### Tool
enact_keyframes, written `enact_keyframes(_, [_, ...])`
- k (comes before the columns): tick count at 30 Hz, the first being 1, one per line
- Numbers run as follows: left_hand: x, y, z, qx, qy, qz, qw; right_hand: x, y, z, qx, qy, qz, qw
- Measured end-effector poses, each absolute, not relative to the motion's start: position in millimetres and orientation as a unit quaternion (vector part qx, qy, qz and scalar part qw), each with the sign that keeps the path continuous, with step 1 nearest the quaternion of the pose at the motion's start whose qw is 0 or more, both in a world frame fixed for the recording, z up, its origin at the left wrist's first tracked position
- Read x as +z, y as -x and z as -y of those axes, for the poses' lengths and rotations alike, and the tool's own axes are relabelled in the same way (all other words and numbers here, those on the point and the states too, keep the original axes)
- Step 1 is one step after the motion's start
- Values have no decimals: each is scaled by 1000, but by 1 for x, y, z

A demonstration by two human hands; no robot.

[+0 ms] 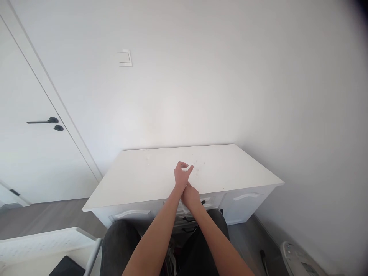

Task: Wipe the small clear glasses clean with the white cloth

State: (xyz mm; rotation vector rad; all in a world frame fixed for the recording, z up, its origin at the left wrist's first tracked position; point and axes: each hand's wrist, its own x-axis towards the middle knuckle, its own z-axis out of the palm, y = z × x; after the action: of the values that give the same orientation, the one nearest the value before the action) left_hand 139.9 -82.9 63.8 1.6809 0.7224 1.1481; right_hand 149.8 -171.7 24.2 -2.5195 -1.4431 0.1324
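Note:
Over the white cabinet top (161, 180), my left hand (182, 175) curls its fingers and thumb into a near ring. A thin pale edge shows between the fingertips, but I cannot make out what it belongs to. My right hand (191, 196) is closed just below, close against the left wrist. From under the right hand a whitish, tissue-like piece (184, 207) sticks out, mostly hidden by the fingers. Faint see-through bits (198, 160) lie on the top beyond my hands. Another clear, small thing (147, 156) lies farther left.
Dark handles (189, 219) mark the drawers in the cabinet front, near my knees (122, 243). A white door (25, 153) stands at left. White rack-like furniture (48, 239) is at lower left, and a white appliance (299, 258) sits on the floor at lower right.

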Motion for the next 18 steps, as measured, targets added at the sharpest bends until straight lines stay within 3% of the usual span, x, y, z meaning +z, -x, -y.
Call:
enact_keyframes(10, [42, -144, 75, 442, -695, -356, 441, 18, -160, 157, 56, 870, 477, 113])
enact_keyframes(18, [17, -41, 8, 352, -752, -500, 246, 15, -168, 148, 75, 888, 442, 108])
